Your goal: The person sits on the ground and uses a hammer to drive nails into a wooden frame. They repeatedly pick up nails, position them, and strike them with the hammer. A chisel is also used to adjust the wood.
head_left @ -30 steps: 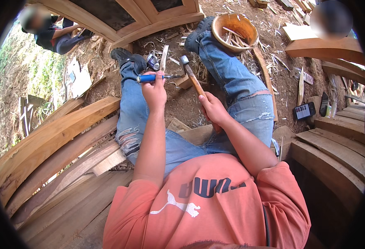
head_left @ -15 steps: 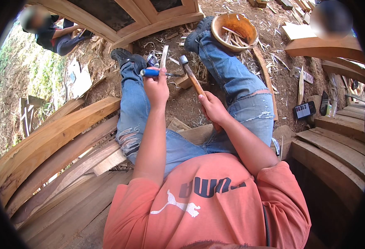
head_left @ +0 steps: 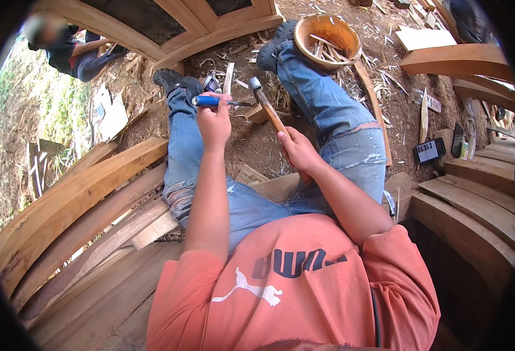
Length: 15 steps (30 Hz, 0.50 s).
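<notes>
My left hand (head_left: 214, 124) is closed round the blue handle of a chisel (head_left: 206, 101), whose thin dark shaft points right. In my right hand (head_left: 298, 153) I grip the wooden handle of a hammer (head_left: 273, 111); its metal head is raised close to the chisel's tip but apart from it. Just beyond the tip, a small wood block (head_left: 257, 113) lies on the ground between my legs. A pale wood strip (head_left: 229, 78) shows behind my left hand. Whether the chisel's tip touches the block, I cannot tell.
A round bowl (head_left: 308, 51) with wood pieces stands by my right foot. Curved timbers (head_left: 88, 181) lie at left, more planks (head_left: 474, 213) at right. A phone (head_left: 430, 151) lies at right. A panelled wooden frame (head_left: 210, 42) stands ahead. Another person (head_left: 82, 55) sits far left.
My left hand with the chisel has shifted slightly left. The hammer stays raised in nearly the same pose. At the upper right, another person's head has left the view; dark clothing shows there now.
</notes>
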Motion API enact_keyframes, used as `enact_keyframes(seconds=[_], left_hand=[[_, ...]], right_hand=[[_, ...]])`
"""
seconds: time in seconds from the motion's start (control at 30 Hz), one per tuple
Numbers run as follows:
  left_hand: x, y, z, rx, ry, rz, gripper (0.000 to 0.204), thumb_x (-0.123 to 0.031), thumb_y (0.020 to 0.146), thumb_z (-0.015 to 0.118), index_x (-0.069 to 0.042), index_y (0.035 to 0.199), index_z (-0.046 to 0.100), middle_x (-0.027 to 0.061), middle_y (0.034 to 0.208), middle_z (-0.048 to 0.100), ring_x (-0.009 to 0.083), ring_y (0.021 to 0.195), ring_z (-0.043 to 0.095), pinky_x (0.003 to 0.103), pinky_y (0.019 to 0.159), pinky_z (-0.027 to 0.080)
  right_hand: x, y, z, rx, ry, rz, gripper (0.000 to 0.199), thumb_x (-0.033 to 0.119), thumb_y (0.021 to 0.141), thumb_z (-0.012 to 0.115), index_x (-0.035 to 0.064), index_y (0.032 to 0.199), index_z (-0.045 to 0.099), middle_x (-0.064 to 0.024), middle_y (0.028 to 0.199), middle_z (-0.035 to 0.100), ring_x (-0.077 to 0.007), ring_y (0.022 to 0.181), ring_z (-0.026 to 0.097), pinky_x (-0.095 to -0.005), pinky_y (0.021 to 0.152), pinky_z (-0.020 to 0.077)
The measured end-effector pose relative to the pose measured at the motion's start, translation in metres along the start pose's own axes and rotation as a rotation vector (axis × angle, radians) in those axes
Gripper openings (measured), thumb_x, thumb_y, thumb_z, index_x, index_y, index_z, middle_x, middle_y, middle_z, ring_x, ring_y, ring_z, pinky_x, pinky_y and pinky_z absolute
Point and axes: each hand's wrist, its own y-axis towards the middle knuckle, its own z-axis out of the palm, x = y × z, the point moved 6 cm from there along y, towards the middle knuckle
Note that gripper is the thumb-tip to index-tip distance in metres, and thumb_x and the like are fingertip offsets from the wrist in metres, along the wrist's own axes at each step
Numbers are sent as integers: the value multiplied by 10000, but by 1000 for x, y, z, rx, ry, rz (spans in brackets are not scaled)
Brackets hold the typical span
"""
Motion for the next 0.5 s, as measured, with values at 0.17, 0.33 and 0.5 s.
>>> enact_keyframes(seconds=[0.17, 0.33, 0.5], left_hand=[[6, -3, -4, -57, -71, -98, 224, -160, 1070, 714, -30, 1151, 551, 96, 1006, 763, 151, 921, 758, 291, 808, 627], [6, -9, -1, -77, -70, -100, 211, -145, 1071, 708, -27, 1150, 552, 88, 990, 759, 148, 940, 758, 282, 790, 619], [-6, -7, 9, -44, 55, -39, 189, -134, 1058, 726, -24, 1108, 581, 69, 965, 758, 117, 880, 731, 274, 744, 576]], right_hand=[[-5, 4, 1, -22, -46, -28, 408, 388, 1127, 557, 15, 1267, 643, -49, 833, 621, -161, 750, 588, -369, 698, 485], [-8, 6, 0, -34, -62, -26, 413, 388, 1120, 564, 9, 1263, 644, -81, 875, 648, -195, 803, 616, -393, 746, 499], [-8, 7, 0, -40, -79, -43, 414, 386, 1118, 566, 7, 1264, 644, -86, 889, 654, -202, 811, 620, -397, 752, 502]])
